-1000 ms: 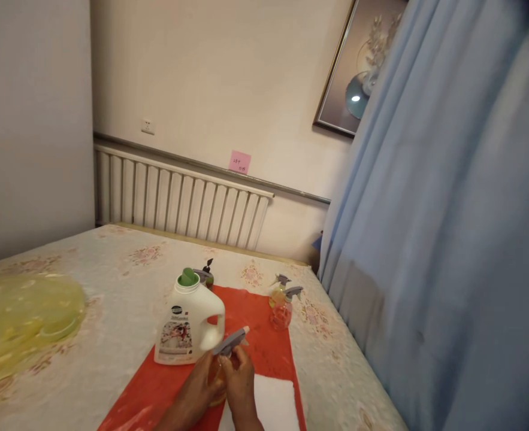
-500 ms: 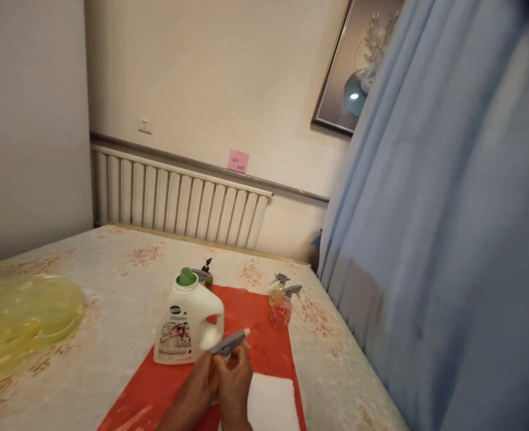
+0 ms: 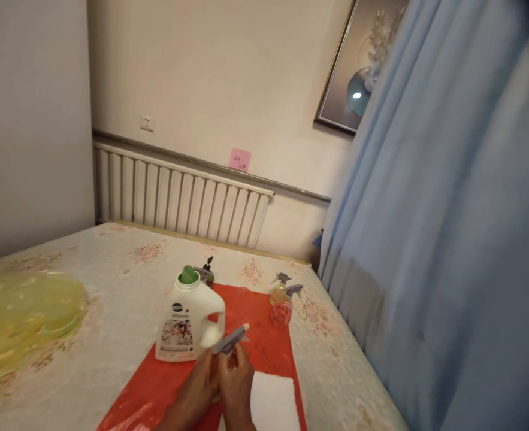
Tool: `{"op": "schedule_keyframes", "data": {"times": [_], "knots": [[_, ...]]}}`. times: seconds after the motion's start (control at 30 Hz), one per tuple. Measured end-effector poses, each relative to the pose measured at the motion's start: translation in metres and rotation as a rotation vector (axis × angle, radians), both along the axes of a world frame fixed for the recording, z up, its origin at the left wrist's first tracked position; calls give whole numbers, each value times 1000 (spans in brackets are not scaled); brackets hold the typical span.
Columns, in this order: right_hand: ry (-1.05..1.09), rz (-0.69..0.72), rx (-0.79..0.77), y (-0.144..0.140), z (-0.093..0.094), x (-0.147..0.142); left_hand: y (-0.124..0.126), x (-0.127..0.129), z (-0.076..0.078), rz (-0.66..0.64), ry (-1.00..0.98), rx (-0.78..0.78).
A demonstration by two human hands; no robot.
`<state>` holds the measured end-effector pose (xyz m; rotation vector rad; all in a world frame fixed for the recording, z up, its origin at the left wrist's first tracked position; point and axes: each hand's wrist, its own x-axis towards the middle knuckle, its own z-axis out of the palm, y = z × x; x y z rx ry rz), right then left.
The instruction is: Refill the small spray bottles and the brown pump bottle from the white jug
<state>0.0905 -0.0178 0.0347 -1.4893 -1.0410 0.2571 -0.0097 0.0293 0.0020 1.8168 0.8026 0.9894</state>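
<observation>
1. Pale blue pleated curtain (image 3: 448, 239) fills the right side of the view, hanging beside the bed.
2. Bed with a cream floral quilted cover (image 3: 111, 281) carries everything else; white ribbed radiator (image 3: 178, 203) stands along the wall behind it.
3. Translucent yellow plastic basin (image 3: 21, 317) lies on the cover at far left, well apart from the hands.
4. Red rectangular cloth mat (image 3: 259, 317) is spread on the cover at centre.
5. White plastic detergent jug with a green cap (image 3: 187, 320) stands upright on the mat, just beside the hands.
6. White folded towel (image 3: 273, 404) lies on the near end of the mat, touching the right hand's side.
7. Left hand (image 3: 196, 392) and right hand (image 3: 236, 383) meet over the mat; fingers of both are curled and pressed around a small spray bottle with a grey trigger head (image 3: 231, 340). Only the head shows above the fingers; the body is hidden.
8. Two small clear spray bottles with grey triggers (image 3: 283, 302) stand at the mat's far right edge.
9. Small dark pump bottle (image 3: 206, 272) stands behind the jug.
</observation>
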Motion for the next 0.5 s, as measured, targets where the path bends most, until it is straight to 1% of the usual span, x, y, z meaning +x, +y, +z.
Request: {"op": "schedule_keyframes", "data": {"times": [0.13, 0.27, 0.43, 0.5], "knots": [[-1, 46, -6, -4, 1, 4, 4, 0, -8, 11, 12, 32], [62, 4, 5, -1, 1, 3, 6, 1, -15, 17, -15, 56], [77, -89, 45, 5, -3, -2, 2, 1, -8, 3, -11, 44], [69, -97, 49, 5, -2, -2, 1, 1, -5, 9, -18, 32]]}}
